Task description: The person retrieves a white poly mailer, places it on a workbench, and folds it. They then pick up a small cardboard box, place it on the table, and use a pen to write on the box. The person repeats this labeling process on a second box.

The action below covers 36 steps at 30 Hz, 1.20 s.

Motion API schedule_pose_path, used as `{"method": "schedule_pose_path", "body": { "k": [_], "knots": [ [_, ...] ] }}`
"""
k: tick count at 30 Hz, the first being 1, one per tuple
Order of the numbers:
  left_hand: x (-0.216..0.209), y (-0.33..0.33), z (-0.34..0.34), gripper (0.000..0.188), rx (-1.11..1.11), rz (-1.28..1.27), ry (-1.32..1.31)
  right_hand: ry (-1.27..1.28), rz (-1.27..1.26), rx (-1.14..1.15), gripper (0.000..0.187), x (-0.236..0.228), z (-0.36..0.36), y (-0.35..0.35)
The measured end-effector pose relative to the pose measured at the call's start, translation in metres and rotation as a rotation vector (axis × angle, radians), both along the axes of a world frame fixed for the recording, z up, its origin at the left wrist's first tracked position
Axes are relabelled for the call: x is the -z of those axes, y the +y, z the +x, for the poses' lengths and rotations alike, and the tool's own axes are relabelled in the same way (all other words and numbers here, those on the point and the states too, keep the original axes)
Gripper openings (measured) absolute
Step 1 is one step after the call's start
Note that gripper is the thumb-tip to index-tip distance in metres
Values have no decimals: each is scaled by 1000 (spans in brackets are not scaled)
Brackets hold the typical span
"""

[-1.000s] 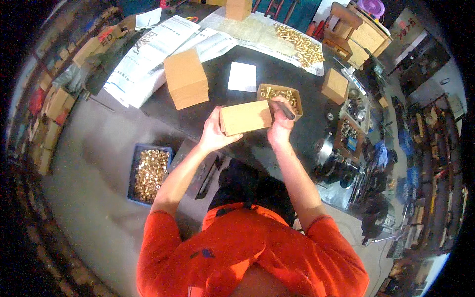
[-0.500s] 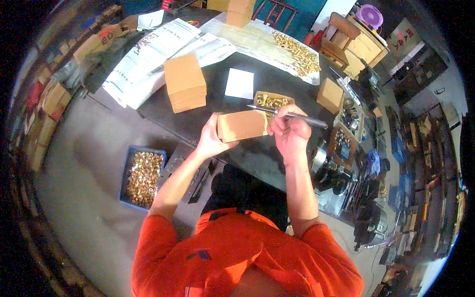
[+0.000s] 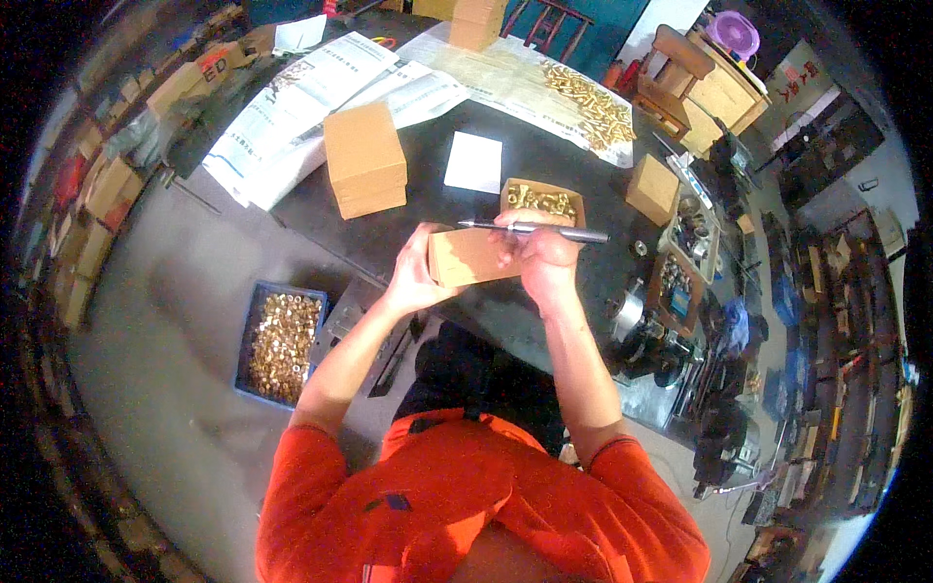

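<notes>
My left hand [image 3: 413,274] is closed round the left end of a small brown cardboard box [image 3: 462,260], which is tilted above the table's near edge. A slim metallic pen [image 3: 583,234] lies across my right hand [image 3: 546,270], its pointed tip to the left over the box's far edge. My right hand also rests on the right part of the box, its fingers partly hidden. Just beyond it sits an open carton of brass fittings [image 3: 544,199]. A white sheet of paper [image 3: 473,163] and a stack of brown boxes [image 3: 365,160] lie on the dark table.
Newspapers [image 3: 301,102] cover the far left of the table, and brass pieces [image 3: 588,102] are spread at the far right. A blue bin [image 3: 240,350] of brass nuts stands low on the left. Another brown box [image 3: 653,188] and machine parts [image 3: 627,311] are on the right.
My right hand with the pen has moved left over the box and now covers its right part. The pen lies more level. My left hand keeps its hold on the box.
</notes>
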<state>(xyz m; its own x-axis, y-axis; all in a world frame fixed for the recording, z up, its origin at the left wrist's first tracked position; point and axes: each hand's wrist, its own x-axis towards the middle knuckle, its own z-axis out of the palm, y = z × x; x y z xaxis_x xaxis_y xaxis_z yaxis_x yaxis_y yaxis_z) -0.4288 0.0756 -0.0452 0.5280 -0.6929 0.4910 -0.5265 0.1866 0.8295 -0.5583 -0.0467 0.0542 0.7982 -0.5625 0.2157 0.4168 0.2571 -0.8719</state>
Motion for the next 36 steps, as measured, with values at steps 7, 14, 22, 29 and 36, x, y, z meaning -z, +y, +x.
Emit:
{"method": "schedule_pose_path", "body": {
  "k": [7,14,22,29,36],
  "knots": [
    [-1,0,1,68,13,22,34,-124,-413,253,17,14,15,1],
    [3,1,2,70,0,57,-13,-61,-401,169,20,13,10,4],
    [-8,4,-1,69,-23,50,-53,-176,-792,259,25,17,10,-5],
    [-2,2,1,70,-23,41,-74,-168,-914,273,19,22,9,-7],
    [-2,1,1,72,-13,-2,-93,-183,-957,305,7,17,10,-4]
  ]
}}
